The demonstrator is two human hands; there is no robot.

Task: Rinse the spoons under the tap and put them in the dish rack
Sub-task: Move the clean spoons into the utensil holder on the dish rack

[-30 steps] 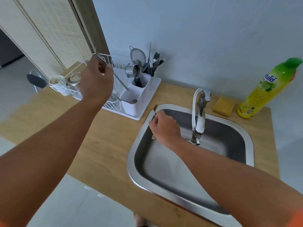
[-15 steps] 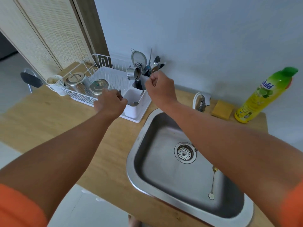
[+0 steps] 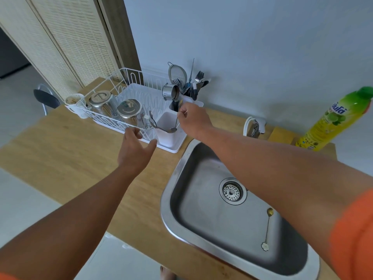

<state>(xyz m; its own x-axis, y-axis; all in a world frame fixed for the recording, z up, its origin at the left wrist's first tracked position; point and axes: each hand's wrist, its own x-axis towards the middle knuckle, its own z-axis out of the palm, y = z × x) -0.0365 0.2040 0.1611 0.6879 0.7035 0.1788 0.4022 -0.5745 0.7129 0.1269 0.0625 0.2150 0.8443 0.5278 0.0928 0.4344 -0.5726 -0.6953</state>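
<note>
Pinched in right hand [image 3: 192,120]: spoon [image 3: 176,123] handle, bowl hanging just below in white cutlery cup [image 3: 168,136] of dish rack [image 3: 131,93]. Release should be low, shaft kept vertical. Left hand [image 3: 135,150] spread, empty. Gold spoon [image 3: 267,229] left in sink [image 3: 181,199].

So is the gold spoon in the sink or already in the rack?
In the sink: the gold spoon lies flat on the sink floor, right of the drain, untouched.
</note>
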